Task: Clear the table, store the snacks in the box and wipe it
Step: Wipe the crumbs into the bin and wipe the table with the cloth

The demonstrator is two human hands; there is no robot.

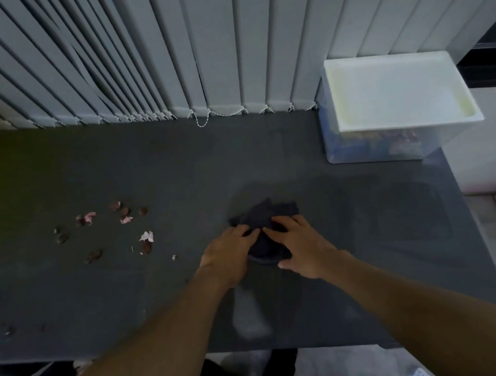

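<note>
Two hands meet on the dark cloth near the middle of the table; the left hand and the right hand both have bent fingers that gather its folds, so each hand grips cloth and nothing else. The crumbs and pink wrapper scraps lie to the left of the cloth, well apart from it, spread in a loose patch; the left hand is the nearer one. Both forearms reach forward from the near edge, wrists low. The box stands at the far right corner under its white lid — snacks show dimly inside. I judge the wiping should go leftward.
</note>
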